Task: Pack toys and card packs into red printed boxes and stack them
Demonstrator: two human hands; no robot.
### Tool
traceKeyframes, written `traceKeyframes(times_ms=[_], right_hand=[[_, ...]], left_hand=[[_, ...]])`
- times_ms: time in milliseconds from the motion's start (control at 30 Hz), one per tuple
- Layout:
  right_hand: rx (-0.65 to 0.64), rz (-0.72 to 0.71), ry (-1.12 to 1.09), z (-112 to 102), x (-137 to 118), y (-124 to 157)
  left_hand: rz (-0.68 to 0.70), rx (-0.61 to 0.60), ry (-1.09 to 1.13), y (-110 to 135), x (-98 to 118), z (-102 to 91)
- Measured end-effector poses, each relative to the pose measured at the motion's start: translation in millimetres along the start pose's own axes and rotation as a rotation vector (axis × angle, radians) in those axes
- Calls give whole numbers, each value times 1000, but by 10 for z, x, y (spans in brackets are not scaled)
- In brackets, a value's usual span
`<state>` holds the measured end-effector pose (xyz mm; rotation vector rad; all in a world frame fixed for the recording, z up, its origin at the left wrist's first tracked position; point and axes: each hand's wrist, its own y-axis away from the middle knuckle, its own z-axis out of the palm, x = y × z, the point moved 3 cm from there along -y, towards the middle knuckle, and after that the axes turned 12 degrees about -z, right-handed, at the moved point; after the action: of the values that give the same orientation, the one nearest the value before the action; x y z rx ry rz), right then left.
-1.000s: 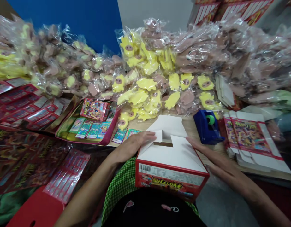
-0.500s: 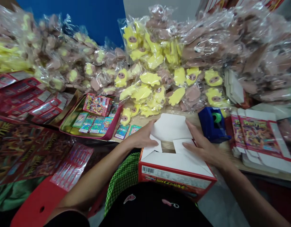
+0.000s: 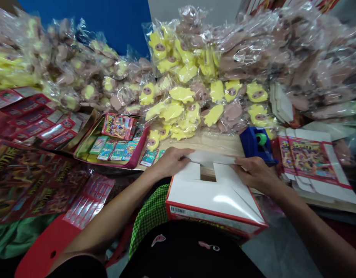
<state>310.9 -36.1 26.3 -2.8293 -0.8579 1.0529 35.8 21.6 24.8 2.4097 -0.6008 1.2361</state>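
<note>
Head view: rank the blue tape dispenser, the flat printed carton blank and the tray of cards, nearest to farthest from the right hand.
From the right hand:
1. Blue tape dispenser, just ahead of the hand.
2. Flat printed carton blank, off to the right.
3. Tray of cards, far left, past the left hand.

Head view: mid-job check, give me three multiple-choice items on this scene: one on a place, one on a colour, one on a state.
1. Where is the magenta tray of cards relative to the red-edged carton? A) left of it B) right of it C) on top of it
2. What colour is the tape dispenser? A) red B) blue C) yellow
3. The carton's top is: A) taped shut B) open, flaps gapped C) plastic-wrapped

1 A: the tray lies left of the carton.
2 B: its body is blue.
3 B: the wood tabletop shows through the gap between the left hand and right hand.
</note>
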Motion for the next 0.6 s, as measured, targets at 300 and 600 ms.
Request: traceKeyframes(times_ms=[300, 600], right_hand=[[-378, -52, -260, -128, -179, 167], [-558, -52, -46, 197, -271, 166]], left_hand=[[-31, -419, 198, 81, -5, -246], [-200, -449, -347, 45, 65, 47]])
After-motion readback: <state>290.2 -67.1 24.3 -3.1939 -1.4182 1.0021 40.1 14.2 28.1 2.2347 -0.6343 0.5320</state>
